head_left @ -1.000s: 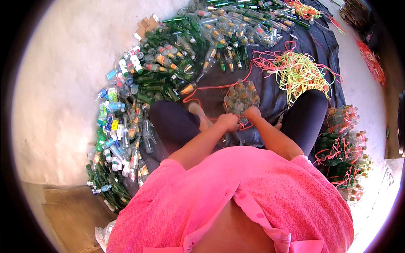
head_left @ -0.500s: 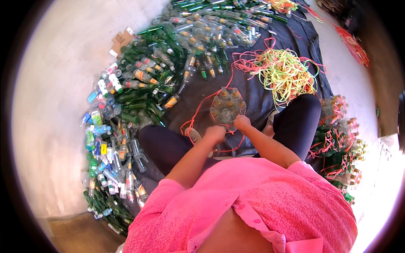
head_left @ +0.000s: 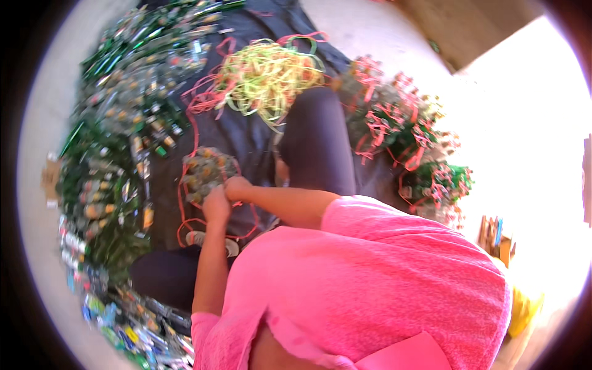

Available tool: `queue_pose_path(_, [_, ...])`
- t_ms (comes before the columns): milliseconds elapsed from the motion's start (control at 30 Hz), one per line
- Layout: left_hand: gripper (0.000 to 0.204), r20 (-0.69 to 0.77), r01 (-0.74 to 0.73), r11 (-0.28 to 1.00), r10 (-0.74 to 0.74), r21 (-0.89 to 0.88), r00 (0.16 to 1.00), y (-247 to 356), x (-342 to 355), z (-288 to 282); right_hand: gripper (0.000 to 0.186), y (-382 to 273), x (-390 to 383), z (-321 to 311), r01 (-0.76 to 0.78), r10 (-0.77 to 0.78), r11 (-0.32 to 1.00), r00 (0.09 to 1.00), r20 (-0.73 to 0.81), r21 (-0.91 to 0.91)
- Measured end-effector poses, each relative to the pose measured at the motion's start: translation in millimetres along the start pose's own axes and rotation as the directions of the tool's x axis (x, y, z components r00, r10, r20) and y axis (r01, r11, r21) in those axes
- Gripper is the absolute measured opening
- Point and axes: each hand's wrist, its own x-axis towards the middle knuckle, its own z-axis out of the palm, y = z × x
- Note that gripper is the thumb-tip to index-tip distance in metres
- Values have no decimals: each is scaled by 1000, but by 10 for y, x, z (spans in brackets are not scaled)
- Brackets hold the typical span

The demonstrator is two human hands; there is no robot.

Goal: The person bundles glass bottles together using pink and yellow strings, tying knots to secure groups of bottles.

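Between my legs, a cluster of clear glass bottles [head_left: 206, 169] stands upright with the necks toward me. A pink plastic strap [head_left: 196, 132] runs from the tangled pile down to the cluster and loops around it. My left hand [head_left: 216, 206] is closed on the strap at the cluster's near edge. Right beside it, almost touching, my right hand [head_left: 237, 189] is also closed on the strap; the fingers hide the exact grip. A loose length of strap curves on the dark sheet below my hands.
A tangle of yellow-green and pink straps [head_left: 271, 77] lies beyond my right knee. Loose bottles [head_left: 117, 123] heap along the left. Strapped bottle bundles [head_left: 401, 117] stand at the right, on and beside the black sheet [head_left: 160, 185]. A yellow bag [head_left: 524, 302] sits at the far right.
The view has turned to the right, so the scene sits further left and more bundles show. My hands have come closer together at the bottle cluster.
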Motion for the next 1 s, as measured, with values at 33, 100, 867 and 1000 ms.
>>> queue_pose_path(33, [18, -31, -28, 999, 28, 25, 999, 7, -10, 9, 27, -33, 1, -10, -25, 26, 999, 1000, -14, 36])
queue_pose_path(100, [16, -60, -44, 994, 50, 96, 997, 19, -16, 13, 28, -51, -22, -41, -93, 96, 991, 995, -24, 101])
queue_pose_path(867, [27, 127, 249, 946, -226, -206, 966, -65, 146, 119, 28, 231, 42, 53, 7, 14, 961, 997, -72, 277])
queue_pose_path(1000, [24, 151, 258, 934, -226, -245, 962, -90, 225, 190, 23, 172, 5, -41, -25, 47, 949, 997, -63, 315])
